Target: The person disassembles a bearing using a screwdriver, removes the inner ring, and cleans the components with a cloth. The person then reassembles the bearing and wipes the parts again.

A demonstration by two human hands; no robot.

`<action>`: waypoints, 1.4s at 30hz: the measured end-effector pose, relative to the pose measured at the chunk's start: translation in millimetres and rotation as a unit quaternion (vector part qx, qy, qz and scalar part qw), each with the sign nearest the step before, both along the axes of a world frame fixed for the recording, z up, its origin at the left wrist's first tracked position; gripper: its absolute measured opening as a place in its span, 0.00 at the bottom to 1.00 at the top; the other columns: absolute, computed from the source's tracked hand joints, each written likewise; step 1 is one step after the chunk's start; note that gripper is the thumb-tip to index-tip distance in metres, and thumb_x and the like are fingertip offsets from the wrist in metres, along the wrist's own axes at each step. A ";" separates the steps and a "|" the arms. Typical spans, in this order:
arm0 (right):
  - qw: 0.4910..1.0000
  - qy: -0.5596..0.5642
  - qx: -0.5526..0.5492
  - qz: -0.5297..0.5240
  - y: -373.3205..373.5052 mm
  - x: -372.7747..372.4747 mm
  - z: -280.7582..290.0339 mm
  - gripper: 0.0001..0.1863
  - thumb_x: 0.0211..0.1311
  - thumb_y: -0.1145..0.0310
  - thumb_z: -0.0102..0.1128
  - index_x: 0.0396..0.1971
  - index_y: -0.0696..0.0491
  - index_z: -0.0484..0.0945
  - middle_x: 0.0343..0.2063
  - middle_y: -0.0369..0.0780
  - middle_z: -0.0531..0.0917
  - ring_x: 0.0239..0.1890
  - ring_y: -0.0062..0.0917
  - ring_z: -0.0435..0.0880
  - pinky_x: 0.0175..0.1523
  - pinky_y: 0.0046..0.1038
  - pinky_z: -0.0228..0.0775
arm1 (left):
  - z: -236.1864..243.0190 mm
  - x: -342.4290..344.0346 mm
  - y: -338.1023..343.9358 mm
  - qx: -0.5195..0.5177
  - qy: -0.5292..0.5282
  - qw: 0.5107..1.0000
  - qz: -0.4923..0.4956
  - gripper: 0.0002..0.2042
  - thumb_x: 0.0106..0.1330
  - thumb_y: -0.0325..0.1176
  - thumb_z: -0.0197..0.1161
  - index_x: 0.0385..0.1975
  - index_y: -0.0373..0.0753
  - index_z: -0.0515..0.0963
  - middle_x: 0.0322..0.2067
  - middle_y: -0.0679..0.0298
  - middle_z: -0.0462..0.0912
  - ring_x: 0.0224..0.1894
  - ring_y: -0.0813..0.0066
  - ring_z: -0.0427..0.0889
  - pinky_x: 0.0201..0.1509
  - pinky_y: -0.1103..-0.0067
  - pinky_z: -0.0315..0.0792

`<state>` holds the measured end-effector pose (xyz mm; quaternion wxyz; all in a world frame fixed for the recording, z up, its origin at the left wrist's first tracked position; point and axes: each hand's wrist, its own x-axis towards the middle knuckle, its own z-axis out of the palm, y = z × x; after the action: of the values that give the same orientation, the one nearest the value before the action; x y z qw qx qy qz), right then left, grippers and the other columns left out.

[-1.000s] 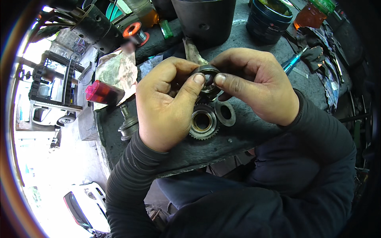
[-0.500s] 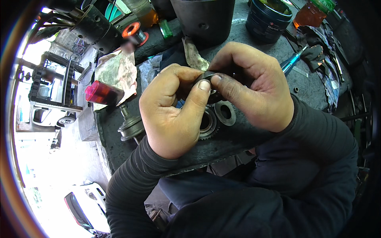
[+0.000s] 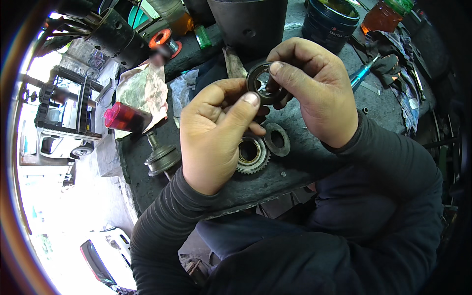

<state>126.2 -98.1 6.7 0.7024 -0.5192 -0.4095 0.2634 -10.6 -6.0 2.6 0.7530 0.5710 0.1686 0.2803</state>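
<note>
Above the bench, both hands hold a dark ring, its round opening facing me. My left hand pinches its left and lower edge, the thumb on the near face. From the upper right, my right hand grips the rim between thumb and fingers, with some fingers hidden behind it. Just below, a toothed gear lies on the bench, partly covered by my left hand. Beside the gear is a flat grey washer. A stepped metal shaft piece stands left of my left wrist.
The dark bench also carries a red-capped bottle lying on a stained cloth, a solder spool, a large black bucket, a dark tub, a teal tool and a jar of orange liquid.
The ring has tilted from nearly edge-on to showing its open face. My right hand has shifted up and slightly left, uncovering more of the gear and washer.
</note>
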 end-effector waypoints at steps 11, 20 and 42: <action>0.999 0.047 -0.009 0.016 2.6 -2.1 -5.4 0.06 0.61 0.73 0.57 0.34 0.60 0.76 0.27 0.36 0.80 0.28 0.13 0.77 0.30 0.17 0.71 | 0.4 1.0 1.7 0.079 0.047 0.995 0.033 0.09 0.67 0.25 0.57 0.43 0.26 0.75 0.32 0.61 0.81 0.26 0.85 0.77 0.27 0.89 0.72; 0.957 -0.274 -0.082 0.038 -8.4 15.8 5.3 0.11 0.63 0.73 0.57 0.42 0.62 0.77 0.30 0.36 0.82 0.29 0.13 0.79 0.35 0.16 0.72 | 5.7 -1.4 3.3 0.148 0.105 0.983 0.023 0.08 0.66 0.25 0.58 0.41 0.28 0.77 0.28 0.64 0.81 0.25 0.85 0.77 0.30 0.88 0.73; 0.992 0.006 -0.044 0.121 -4.2 16.3 -4.5 0.09 0.63 0.72 0.59 0.41 0.59 0.77 0.33 0.37 0.82 0.34 0.17 0.82 0.34 0.19 0.77 | 6.8 -0.2 5.9 0.129 0.078 0.989 0.011 0.07 0.65 0.26 0.62 0.37 0.29 0.79 0.27 0.65 0.82 0.25 0.86 0.78 0.30 0.89 0.73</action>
<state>142.5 -102.3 2.2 0.6441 -0.4948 -0.4532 0.3673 -10.8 -0.1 9.4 0.6545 0.6817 0.1949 0.2626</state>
